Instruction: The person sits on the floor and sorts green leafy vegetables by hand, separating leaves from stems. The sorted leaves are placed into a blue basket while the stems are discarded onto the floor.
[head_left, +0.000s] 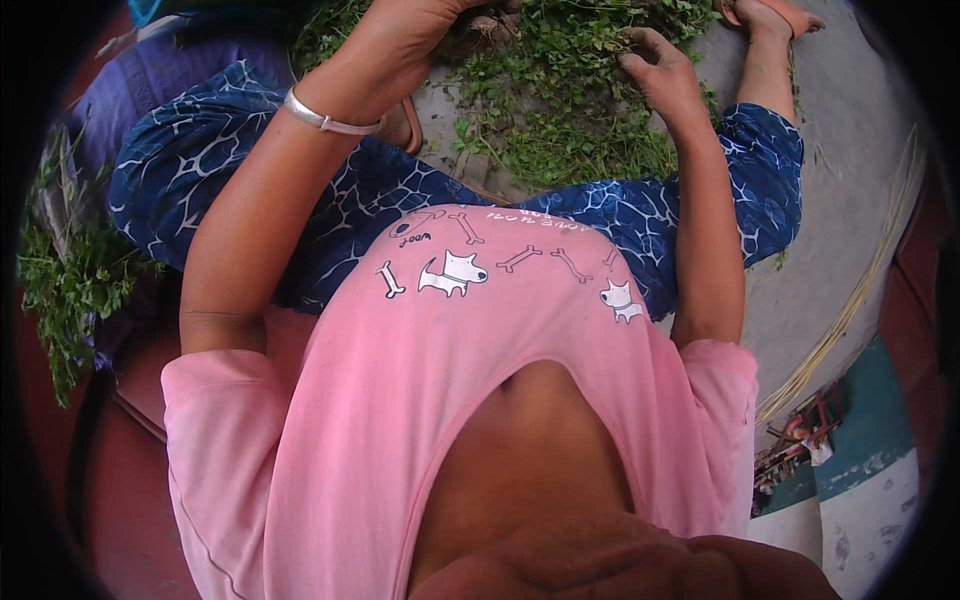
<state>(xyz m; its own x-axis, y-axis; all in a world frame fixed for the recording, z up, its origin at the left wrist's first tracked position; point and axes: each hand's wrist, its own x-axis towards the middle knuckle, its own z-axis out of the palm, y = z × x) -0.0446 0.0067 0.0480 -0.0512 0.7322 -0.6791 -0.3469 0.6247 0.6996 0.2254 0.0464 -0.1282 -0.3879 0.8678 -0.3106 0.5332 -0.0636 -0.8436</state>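
Note:
My left hand (439, 9), with a silver bangle (322, 118) on its wrist, reaches to the top edge, which cuts off most of its fingers. Right by those fingers is a clump of soil-covered roots (487, 28); whether the hand grips it is hidden. Leafy green herbs (577, 90) lie heaped on the grey floor between my legs. At the right side of the heap my right hand (661, 71) has soil on its fingers. Its thumb and forefinger curve apart in a C shape, with the tips against the leaves.
A sandalled foot (776, 15) stands right of the heap, another sandal (411, 127) left of it. More greens (75, 277) lie far left near purple cloth (180, 75). Long pale strips (832, 330) run along the floor (840, 187) at the right.

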